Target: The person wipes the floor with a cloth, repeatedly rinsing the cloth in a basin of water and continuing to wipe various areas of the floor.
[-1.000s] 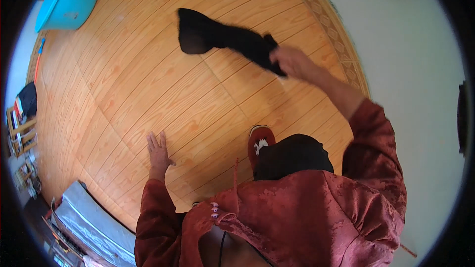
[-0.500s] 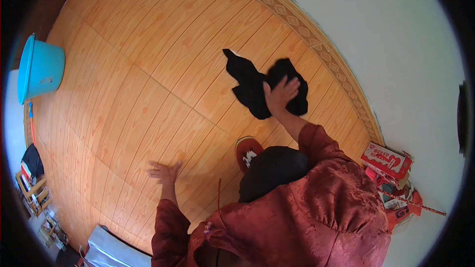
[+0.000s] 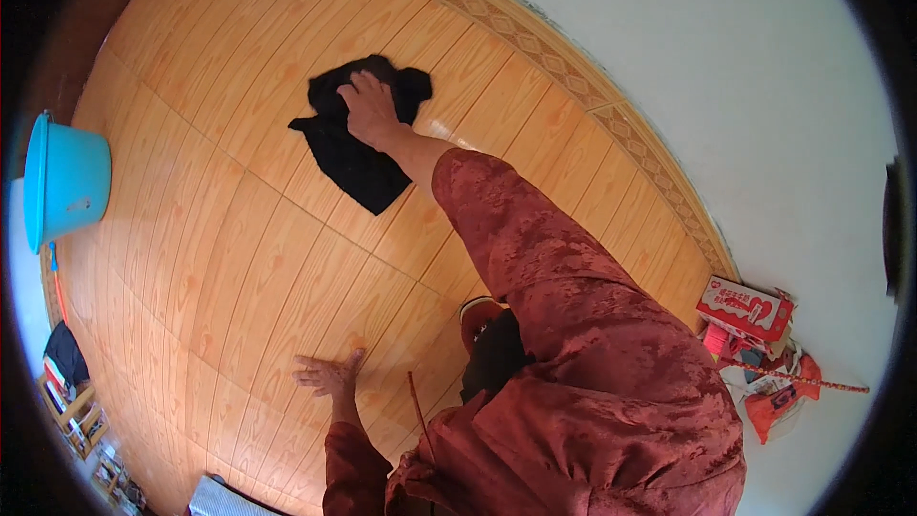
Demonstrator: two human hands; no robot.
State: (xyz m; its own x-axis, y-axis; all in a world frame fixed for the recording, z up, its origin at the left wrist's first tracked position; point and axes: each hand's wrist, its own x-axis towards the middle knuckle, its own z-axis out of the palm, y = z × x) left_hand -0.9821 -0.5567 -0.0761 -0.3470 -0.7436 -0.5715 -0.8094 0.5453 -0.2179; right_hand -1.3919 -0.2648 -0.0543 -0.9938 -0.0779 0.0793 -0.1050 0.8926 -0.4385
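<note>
A crumpled black cloth [image 3: 361,170] lies on the wood-patterned tile floor [image 3: 287,258], with one corner sticking out to the left. My right hand [image 3: 373,113] rests on top of it, palm down, fingers apart and pressing it against the floor; my arm is stretched far forward. Lower and to the left, my left hand [image 3: 328,376] is open with spread fingers, at or just above the bare tiles; whether it touches them I cannot tell. Both arms wear dark red patterned sleeves [image 3: 497,220].
A light blue bucket [image 3: 76,177] stands at the far left, near a thin orange and blue handle [image 3: 57,277]. Along the right runs a white wall with a patterned tile skirting [image 3: 535,14]. A red and white box [image 3: 740,309] sits on other items there. My shoe [image 3: 475,317] is below me.
My right hand has slid the black cloth forward and left across the floor, bunching it differently. My left hand has shifted slightly down and right. My view has also moved a little.
</note>
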